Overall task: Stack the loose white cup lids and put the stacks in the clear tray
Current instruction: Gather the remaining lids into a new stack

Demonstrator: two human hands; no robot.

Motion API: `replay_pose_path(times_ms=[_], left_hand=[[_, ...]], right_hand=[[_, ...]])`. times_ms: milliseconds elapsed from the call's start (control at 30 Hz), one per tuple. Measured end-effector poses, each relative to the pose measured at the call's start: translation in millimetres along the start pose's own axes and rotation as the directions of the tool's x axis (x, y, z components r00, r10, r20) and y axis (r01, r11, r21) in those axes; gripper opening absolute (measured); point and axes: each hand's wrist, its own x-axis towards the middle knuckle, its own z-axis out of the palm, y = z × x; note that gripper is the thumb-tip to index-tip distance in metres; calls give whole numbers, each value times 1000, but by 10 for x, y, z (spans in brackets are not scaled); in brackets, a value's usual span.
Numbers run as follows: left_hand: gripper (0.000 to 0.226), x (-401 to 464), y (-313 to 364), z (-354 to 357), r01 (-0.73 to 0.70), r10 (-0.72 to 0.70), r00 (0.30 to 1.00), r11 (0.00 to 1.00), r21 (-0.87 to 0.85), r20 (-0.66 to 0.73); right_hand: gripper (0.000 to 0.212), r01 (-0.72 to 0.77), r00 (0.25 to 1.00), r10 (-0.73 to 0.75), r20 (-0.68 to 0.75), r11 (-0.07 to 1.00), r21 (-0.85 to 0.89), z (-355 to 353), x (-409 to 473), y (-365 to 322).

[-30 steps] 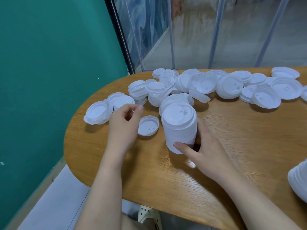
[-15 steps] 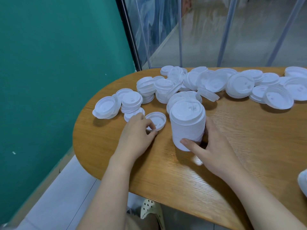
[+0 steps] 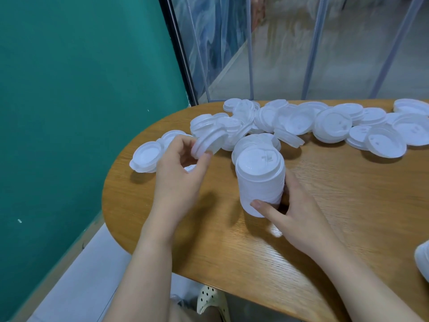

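A tall stack of white lids (image 3: 260, 180) stands upright on the wooden table (image 3: 325, 205). My right hand (image 3: 294, 212) grips its base from the right, thumb across the front. My left hand (image 3: 178, 170) pinches a single white lid (image 3: 210, 142), lifted off the table and tilted, just left of the stack. Several loose lids (image 3: 332, 123) lie scattered along the table's far side. A small pile of lids (image 3: 146, 156) sits at the far left, partly behind my left hand. The clear tray is not in view.
A teal wall (image 3: 81, 101) runs close along the table's left edge. Clear plastic curtain strips (image 3: 301, 47) hang behind the table. More white lids (image 3: 423, 259) show at the right frame edge. A spotted shoe (image 3: 211, 300) is visible below the table's near edge.
My left hand has picked the single lid up from the table and raised it, tilted. The right hand stays on the stack.
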Motion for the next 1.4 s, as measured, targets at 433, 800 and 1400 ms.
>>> replay_pose_path(times_ms=[433, 800, 1400], left_hand=[[28, -8, 171, 240, 216, -196, 973, 960, -181, 121], [28, -43, 207, 443, 262, -239, 946, 962, -82, 217], [65, -80, 192, 469, 65, -79, 971, 995, 70, 226]], right_hand=[[76, 6, 1000, -6, -4, 1000, 16, 5, -8, 2], [78, 30, 999, -30, -16, 999, 18, 8, -9, -9], [78, 37, 999, -37, -18, 999, 13, 10, -1, 22]])
